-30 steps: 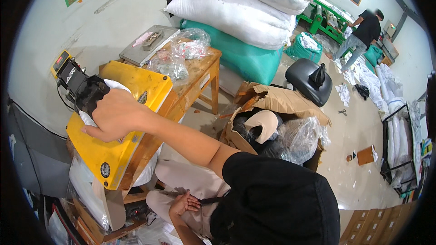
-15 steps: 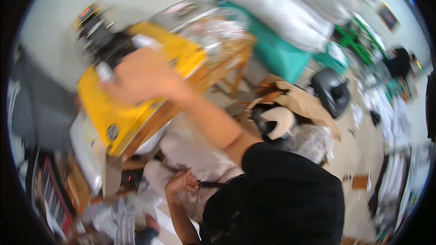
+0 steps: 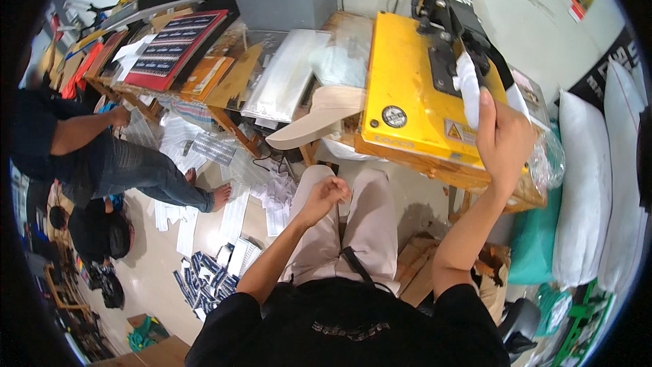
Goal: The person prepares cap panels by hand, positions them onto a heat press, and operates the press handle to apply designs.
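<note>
My right hand (image 3: 504,134) is closed around the white-wrapped handle (image 3: 467,88) of a yellow heat press (image 3: 401,61), which stands on a wooden table. Thumb up, the hand covers the middle of the handle; white wrapping shows on both sides of it. Above my lap hovers my left hand (image 3: 327,198), loosely curled with the fingers a little apart and nothing visible in it. A beige cap (image 3: 326,117) with a long brim rests against the left side of the press, its brim pointing left.
Left of the press, a table holds a clear-wrapped stack (image 3: 285,75) and a red-edged printed panel (image 3: 180,44). A co-worker (image 3: 75,143) is at the left. Printed strips (image 3: 217,275) litter the floor; white sacks (image 3: 587,190) stand at the right.
My view has swung left, bringing the co-worker and the strip-covered floor into sight. My right hand still grips the press handle. My left hand stays over my lap.
</note>
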The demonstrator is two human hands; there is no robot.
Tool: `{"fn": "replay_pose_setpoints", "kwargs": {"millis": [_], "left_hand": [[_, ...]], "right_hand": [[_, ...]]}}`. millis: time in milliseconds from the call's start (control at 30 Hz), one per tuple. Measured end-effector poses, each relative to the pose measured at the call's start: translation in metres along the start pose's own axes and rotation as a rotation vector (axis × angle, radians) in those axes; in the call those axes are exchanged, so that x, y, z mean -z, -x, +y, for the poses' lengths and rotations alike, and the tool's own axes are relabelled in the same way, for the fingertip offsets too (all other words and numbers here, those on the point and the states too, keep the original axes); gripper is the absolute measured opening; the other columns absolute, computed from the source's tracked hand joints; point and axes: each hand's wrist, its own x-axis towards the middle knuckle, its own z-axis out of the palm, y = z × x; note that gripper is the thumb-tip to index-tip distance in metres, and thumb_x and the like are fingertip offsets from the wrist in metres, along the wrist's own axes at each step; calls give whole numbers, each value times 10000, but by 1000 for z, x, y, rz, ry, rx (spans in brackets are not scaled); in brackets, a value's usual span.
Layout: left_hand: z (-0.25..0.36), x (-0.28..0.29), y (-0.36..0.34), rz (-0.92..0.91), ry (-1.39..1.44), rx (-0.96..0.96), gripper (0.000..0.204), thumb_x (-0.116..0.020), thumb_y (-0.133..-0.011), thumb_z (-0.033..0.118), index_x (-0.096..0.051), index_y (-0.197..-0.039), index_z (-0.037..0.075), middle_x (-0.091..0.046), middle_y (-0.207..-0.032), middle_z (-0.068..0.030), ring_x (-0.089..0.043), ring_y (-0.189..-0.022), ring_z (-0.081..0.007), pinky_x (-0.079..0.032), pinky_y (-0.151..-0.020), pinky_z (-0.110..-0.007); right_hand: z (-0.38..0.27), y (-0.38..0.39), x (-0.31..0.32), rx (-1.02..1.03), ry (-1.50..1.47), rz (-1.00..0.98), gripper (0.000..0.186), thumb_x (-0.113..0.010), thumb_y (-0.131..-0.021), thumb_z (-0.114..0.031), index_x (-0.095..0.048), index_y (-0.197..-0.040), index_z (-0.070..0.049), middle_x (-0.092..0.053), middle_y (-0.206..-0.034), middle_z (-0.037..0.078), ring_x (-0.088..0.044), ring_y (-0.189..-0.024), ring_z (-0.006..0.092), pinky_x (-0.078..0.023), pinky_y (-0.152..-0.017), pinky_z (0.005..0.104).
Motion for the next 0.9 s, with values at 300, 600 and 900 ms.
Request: {"fn": "replay_pose_setpoints", "kwargs": {"millis": [300,600,900], "left_hand": [[92,-40,-55,374,237,-287,476,-536,-1029,309,-508,-1366,-26,-595,-1328,-115,-561,-1253,-228,-437,-1080,-404],[158,-66,-93,571,976,-336,442,-561,-960,50,-388,-1367,32,-527,-1340,-109,-538,-1261,-247,-455,-1099,-411],[166,-67,-96,482,945,-345,455,-504,-959,2,-339,-1379,-56,-501,-1361,-158,-534,-1277,-299,-451,-1126,-449]], "right_hand": [[17,13,-49,198,81,697,355,-453,-1024,-148,-610,-714,-75,-552,-690,89,-487,-599,313,-374,-619,423],[12,-4,-47,27,71,722,465,-389,-1024,-226,-495,-593,-90,-490,-561,91,-494,-549,322,-349,-569,435],[38,-23,-41,234,101,857,383,-443,-1028,-192,-589,-693,-75,-544,-624,97,-488,-529,332,-346,-542,454]]}}
